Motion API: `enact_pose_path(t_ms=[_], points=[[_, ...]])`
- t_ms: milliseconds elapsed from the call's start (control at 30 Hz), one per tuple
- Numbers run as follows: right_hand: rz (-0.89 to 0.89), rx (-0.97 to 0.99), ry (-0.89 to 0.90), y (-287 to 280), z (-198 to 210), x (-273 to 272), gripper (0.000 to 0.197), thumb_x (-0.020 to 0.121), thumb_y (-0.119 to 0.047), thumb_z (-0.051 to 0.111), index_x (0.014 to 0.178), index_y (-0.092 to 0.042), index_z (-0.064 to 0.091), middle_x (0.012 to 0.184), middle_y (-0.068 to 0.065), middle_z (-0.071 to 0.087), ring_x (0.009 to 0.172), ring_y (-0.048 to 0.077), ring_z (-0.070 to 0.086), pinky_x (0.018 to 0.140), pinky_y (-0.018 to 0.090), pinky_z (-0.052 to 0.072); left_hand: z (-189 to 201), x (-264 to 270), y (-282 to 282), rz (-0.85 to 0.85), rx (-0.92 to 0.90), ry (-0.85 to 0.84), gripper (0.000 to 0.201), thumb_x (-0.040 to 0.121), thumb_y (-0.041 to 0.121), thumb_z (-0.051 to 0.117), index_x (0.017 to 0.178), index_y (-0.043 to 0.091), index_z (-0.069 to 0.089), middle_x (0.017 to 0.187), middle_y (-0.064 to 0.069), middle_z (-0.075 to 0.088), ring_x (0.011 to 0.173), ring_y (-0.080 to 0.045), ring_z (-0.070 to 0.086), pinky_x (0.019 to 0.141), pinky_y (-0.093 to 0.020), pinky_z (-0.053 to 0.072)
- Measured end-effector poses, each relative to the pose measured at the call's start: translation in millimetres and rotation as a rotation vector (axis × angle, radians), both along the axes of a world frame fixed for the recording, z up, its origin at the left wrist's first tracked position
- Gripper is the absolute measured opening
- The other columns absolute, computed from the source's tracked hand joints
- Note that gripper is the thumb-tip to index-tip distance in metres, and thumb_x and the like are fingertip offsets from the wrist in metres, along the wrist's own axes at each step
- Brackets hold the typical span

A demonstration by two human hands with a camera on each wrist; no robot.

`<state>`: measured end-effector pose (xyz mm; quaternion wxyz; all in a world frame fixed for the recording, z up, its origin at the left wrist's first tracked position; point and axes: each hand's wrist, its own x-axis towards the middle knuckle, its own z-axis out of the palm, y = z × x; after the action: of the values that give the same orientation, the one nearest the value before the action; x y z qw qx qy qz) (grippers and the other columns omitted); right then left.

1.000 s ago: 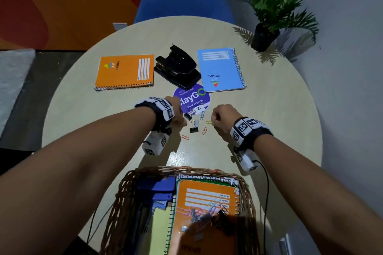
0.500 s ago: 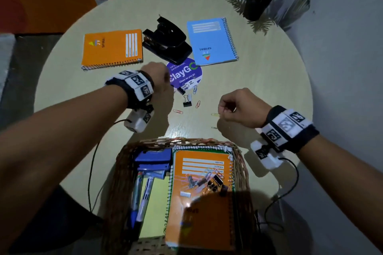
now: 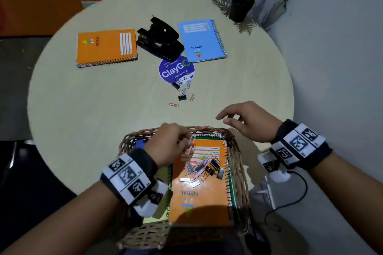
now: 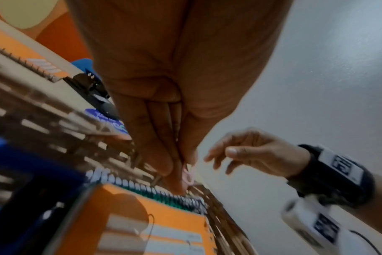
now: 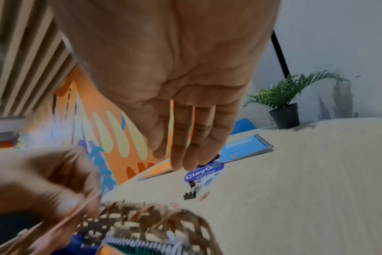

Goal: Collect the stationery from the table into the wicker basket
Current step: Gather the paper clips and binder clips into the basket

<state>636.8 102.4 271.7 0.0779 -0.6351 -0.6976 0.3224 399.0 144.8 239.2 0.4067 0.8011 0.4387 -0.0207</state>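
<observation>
The wicker basket [image 3: 238,163] sits at the near edge of the round surface [image 3: 103,109]. It is brown and woven. Inside it lies an orange notebook [image 3: 199,203] with "SPIRAL" on its cover and a green one peeking out under it. A little pile of clips [image 3: 204,168] rests on top of the orange cover (black binder clips and thin wire paper clips mixed up). Blue things show at the left side of the basket, half hidden by the arm.

The left hand [image 3: 167,145] is over the far rim of the basket. Its grip is pinched on a pink paper clip [image 3: 189,148], which hangs down over the notebook. The right hand [image 3: 248,122] floats just past the basket's far right corner. Its grip is loose, fingers spread, and it is holding nothing.

Farther out, near the middle of the surface, lie two orange paper clips [image 3: 173,105], a black binder clip [image 3: 182,95], a blue paper clip and one more binder clip. That last one touches a round purple sticker [image 3: 175,69] that says "ClayGO" and "Clean as you go".

Behind the sticker sits a black hole punch [image 3: 161,41]. To its left lies another orange notebook [image 3: 106,47] and to its right a blue notebook [image 3: 202,40], both marked "SPIRAL". A potted plant [image 3: 242,6] stands at the far right edge.
</observation>
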Motion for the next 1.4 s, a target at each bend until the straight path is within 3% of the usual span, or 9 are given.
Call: enact_pose_path(t_ms=[133, 300, 467, 700, 866, 1066, 1166, 1300, 1400], points=[[-0.033, 0.023, -0.062, 19, 7, 1, 0.021, 0.093, -0.019, 0.054, 0.108, -0.017, 0.069, 0.100, 0.002, 0.074, 0.089, 0.019, 0.066, 0.080, 0.039, 0.054, -8, -2, -28, -0.055, -0.041, -0.015, 0.023, 0.097, 0.017, 0.055, 0.108, 0.010, 0.074, 0.106, -0.005, 0.076, 0.097, -0.017, 0.069, 0.088, -0.024, 0.050], [-0.030, -0.013, -0.190, 71, -12, -5, 0.020, 0.090, -0.019, 0.057, 0.108, -0.017, 0.067, 0.102, 0.001, 0.072, 0.091, 0.021, 0.066, 0.085, 0.037, 0.051, 1, -10, -26, -0.114, -0.043, 0.014, 0.022, 0.096, 0.009, 0.048, 0.096, 0.002, 0.070, 0.085, 0.001, 0.071, 0.087, -0.024, 0.069, 0.071, -0.016, 0.046], [-0.020, -0.070, -0.269, 126, -45, -20, 0.022, 0.084, -0.017, 0.065, 0.105, -0.019, 0.068, 0.100, 0.002, 0.070, 0.093, 0.021, 0.064, 0.086, 0.036, 0.052, 28, -1, 65, 0.006, 0.183, 0.061, 0.024, 0.094, 0.025, 0.061, 0.114, 0.017, 0.071, 0.112, -0.004, 0.075, 0.104, -0.023, 0.067, 0.096, -0.036, 0.052], [0.068, -0.158, -0.381, 155, -92, -32, 0.018, 0.075, -0.025, 0.070, 0.091, -0.025, 0.063, 0.096, -0.002, 0.061, 0.085, 0.024, 0.060, 0.074, 0.032, 0.051, 2, 29, 172, -0.289, 0.142, 0.506, 0.024, 0.091, 0.020, 0.065, 0.112, 0.011, 0.073, 0.114, -0.010, 0.073, 0.108, -0.028, 0.066, 0.091, -0.031, 0.049], [0.083, -0.117, -0.369, 156, -106, -30, 0.008, 0.073, -0.014, 0.063, 0.076, -0.021, 0.060, 0.080, -0.004, 0.062, 0.076, 0.024, 0.061, 0.065, 0.033, 0.051, -35, 45, 163, -0.340, 0.125, 0.493, 0.023, 0.076, 0.027, 0.079, 0.094, 0.012, 0.077, 0.093, -0.006, 0.076, 0.089, -0.027, 0.070, 0.084, -0.036, 0.058], [0.041, -0.170, -0.294, 146, -96, -27, 0.009, 0.086, -0.013, 0.053, 0.079, -0.013, 0.059, 0.092, 0.012, 0.069, 0.086, 0.030, 0.063, 0.073, 0.036, 0.049, -42, 45, 159, -0.369, 0.164, 0.513, 0.009, 0.079, 0.014, 0.067, 0.083, 0.015, 0.075, 0.088, -0.006, 0.075, 0.085, -0.028, 0.070, 0.075, -0.031, 0.057], [-0.045, -0.116, -0.125, 132, -76, -17, 0.012, 0.081, -0.009, 0.059, 0.072, -0.015, 0.062, 0.079, 0.003, 0.069, 0.075, 0.016, 0.064, 0.072, 0.032, 0.051, -42, 44, 157, -0.352, 0.158, 0.512, 0.012, 0.080, 0.010, 0.065, 0.074, 0.020, 0.069, 0.080, -0.003, 0.069, 0.083, -0.026, 0.067, 0.068, -0.028, 0.050], [-0.091, -0.035, 0.123, 91, -28, -3, 0.012, 0.079, -0.003, 0.069, 0.076, -0.014, 0.066, 0.071, 0.000, 0.069, 0.061, -0.002, 0.062, 0.063, 0.010, 0.047, -46, 37, 150, -0.309, 0.184, 0.477, 0.023, 0.088, 0.015, 0.058, 0.066, 0.019, 0.056, 0.060, 0.006, 0.051, 0.066, -0.020, 0.053, 0.055, -0.021, 0.038], [-0.004, -0.058, 0.143, 51, 1, 1, 0.007, 0.081, -0.008, 0.071, 0.087, -0.012, 0.073, 0.077, 0.001, 0.075, 0.070, 0.006, 0.069, 0.069, 0.017, 0.053, -24, 31, 147, -0.323, 0.186, 0.423, 0.014, 0.090, 0.017, 0.060, 0.077, 0.014, 0.064, 0.074, -0.004, 0.063, 0.077, -0.027, 0.060, 0.068, -0.027, 0.044]])
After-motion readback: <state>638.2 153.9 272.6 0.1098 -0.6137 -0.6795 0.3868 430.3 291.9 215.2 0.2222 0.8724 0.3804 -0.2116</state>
